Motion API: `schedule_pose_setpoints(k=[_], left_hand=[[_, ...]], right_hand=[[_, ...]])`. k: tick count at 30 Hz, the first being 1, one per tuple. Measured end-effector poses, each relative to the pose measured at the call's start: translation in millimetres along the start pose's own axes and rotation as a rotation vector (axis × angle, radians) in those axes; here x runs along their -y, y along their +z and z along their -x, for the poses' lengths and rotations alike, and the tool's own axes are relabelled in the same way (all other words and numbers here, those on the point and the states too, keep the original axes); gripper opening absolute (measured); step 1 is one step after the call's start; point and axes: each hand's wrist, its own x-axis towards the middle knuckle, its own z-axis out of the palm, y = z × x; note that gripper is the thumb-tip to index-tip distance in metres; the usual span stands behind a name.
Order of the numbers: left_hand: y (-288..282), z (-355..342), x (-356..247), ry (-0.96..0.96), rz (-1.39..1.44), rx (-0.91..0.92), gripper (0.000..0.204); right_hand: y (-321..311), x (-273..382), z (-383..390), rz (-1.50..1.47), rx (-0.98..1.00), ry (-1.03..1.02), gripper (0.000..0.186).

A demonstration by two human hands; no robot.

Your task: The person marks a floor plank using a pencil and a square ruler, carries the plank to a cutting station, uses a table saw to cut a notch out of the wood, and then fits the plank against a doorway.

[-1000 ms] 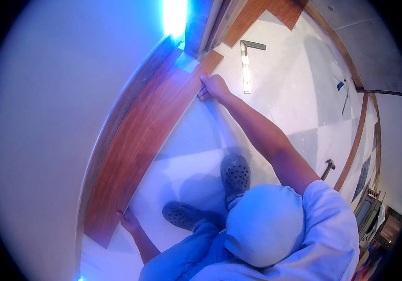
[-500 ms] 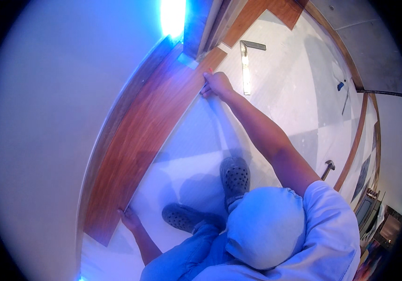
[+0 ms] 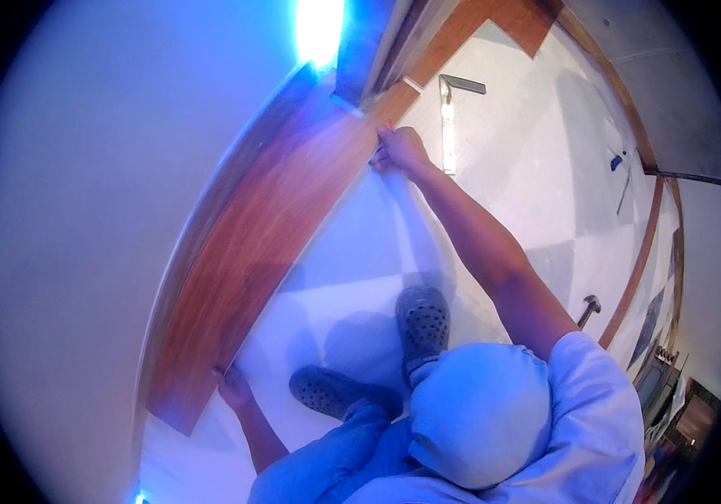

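Observation:
A long reddish-brown floor plank (image 3: 260,235) lies along the wall at the left, its notched far end against the door frame. My right hand (image 3: 404,151) is closed at the plank's right edge near that end, fingers curled at the rim. A small red tip shows beside its thumb; what it belongs to is hidden. Close to the plank's near end, my left hand (image 3: 233,388) grips the same edge, its fingers partly hidden.
The door frame (image 3: 362,55) rises by the far end, beside a bright blue-white light (image 3: 320,32). A metal try square (image 3: 449,126) lies right of my right hand. Farther right are a blue-handled tool (image 3: 617,160) and a hammer (image 3: 589,309). More brown planks (image 3: 453,38) line the far edge.
The plank has shifted toward the door frame, and the pale gap at its notch has narrowed. Both hands have stayed on its edge. The view has moved slightly.

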Motion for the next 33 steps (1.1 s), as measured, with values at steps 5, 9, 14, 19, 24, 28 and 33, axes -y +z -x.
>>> schedule_pose_setpoints(k=[5, 9, 14, 19, 24, 28, 33], left_hand=[[-13, -4, 6, -0.076, 0.082, 0.035, 0.063], [-16, -11, 6, -0.034, 0.101, 0.022, 0.063], [6, -9, 16, -0.02, 0.057, -0.117, 0.064], [-2, -14, 15, -0.048, 0.08, 0.003, 0.065], [5, -10, 15, -0.135, 0.198, 0.061, 0.067], [23, -1, 17, -0.043, 0.14, -0.119, 0.069], [19, -6, 20, -0.01, 0.052, -0.078, 0.065]], right_hand=[[-4, 1, -7, -0.011, -0.005, 0.004, 0.041], [-8, 9, 0, 0.134, -0.01, -0.032, 0.047], [-15, 11, -1, 0.129, -0.05, -0.034, 0.048], [-15, 17, -1, 0.126, -0.08, -0.019, 0.049], [-18, 14, -5, 0.171, -0.066, -0.028, 0.052], [-20, 18, -5, 0.248, -0.014, -0.074, 0.053], [-21, 19, -5, 0.306, -0.033, -0.046, 0.055]])
